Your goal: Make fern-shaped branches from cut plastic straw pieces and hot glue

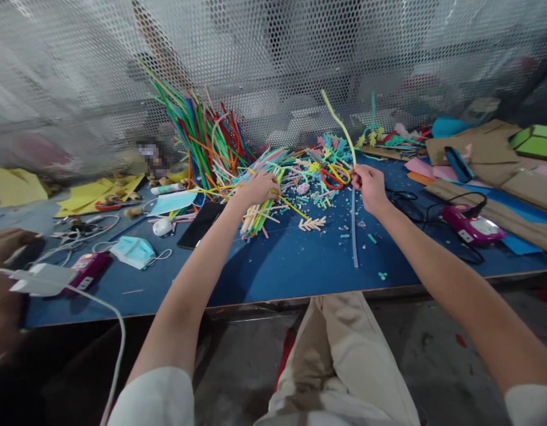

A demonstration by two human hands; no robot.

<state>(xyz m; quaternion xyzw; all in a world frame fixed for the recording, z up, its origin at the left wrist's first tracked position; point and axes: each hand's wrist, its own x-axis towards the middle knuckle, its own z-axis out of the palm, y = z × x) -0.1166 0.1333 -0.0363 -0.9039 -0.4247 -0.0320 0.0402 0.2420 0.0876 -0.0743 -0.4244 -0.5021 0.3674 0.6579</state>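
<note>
Head view: hands apart, both above the blue table point(273, 278). Right hand point(367, 186) has thumb and fingers pinched on a pale yellow fuzzy stem point(340, 121), which rises above the grip and leans left at the top. A pale blue length point(354, 234) hangs below the same grip; can't tell if it's a separate stem. Left hand point(258, 188) is on the loose stem pile point(256, 222), fingers curled; can't tell if it grips one.

Tall bundle of colored stems point(202, 142) leans behind the left hand, against the perforated metal screen point(300, 65). Between hands: red and yellow loops, likely scissors handles point(330, 179), among cut bits; cream leaf-shaped piece point(312, 223) lies nearer the table edge. Left side: black phone point(198, 228), face mask point(134, 251), magenta power strip point(89, 272), another person's hand point(11, 245), blurred. Right side: second magenta strip point(471, 228), brown paper point(482, 148).
</note>
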